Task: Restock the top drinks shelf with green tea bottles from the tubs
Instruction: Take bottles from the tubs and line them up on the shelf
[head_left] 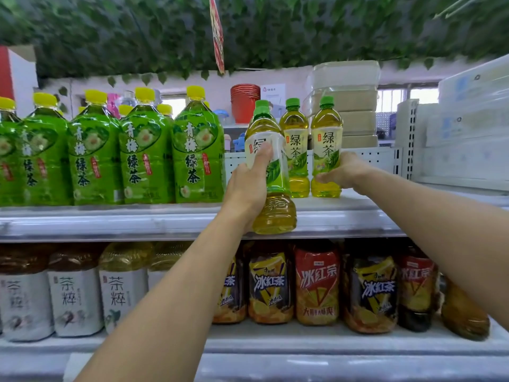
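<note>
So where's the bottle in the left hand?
The left hand holds the bottle at the top shelf's front edge, right of the big green bottles and left of two standing small bottles.

the left hand (248, 188) covers part of the label of the green tea bottle (271, 172) it grips, and its fingers behind that bottle are out of sight. right of it, the right hand (343, 169) hides one side of another green tea bottle (326, 150). far left of it, a plum tea bottle (7, 153) is cut by the edge. below it, the dark bottles (316, 285) are blurred.
</note>
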